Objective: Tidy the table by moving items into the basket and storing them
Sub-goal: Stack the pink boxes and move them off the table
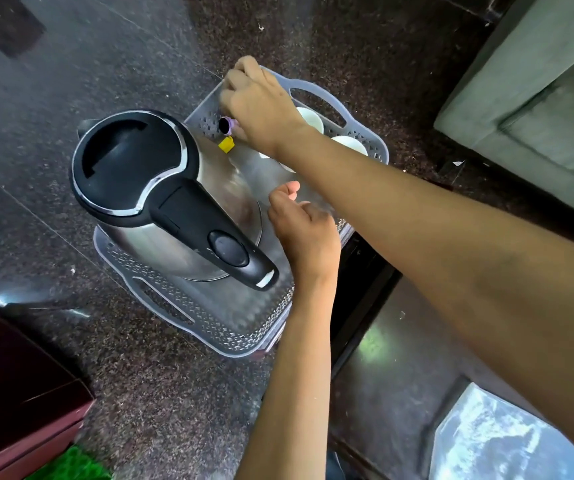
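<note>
The stainless-steel electric kettle with black lid and handle [161,192] stands in the grey perforated plastic basket [209,327], probably for carrying. Right of the kettle, the left hand [304,233] hovers, fingers loosely curled, empty. The right hand [261,105] grasps a small purple-rimmed dark capsule [226,125]. White cups [349,144] sit beyond. The basket rests on a dark speckled stone surface [140,393]

The basket [161,299] sits on the counter [140,393], with the kettle [161,188] in its left part, two cups [349,144] at its far right, and a small capsule [226,125], perhaps resting against its far wall, behind the kettle.
</note>
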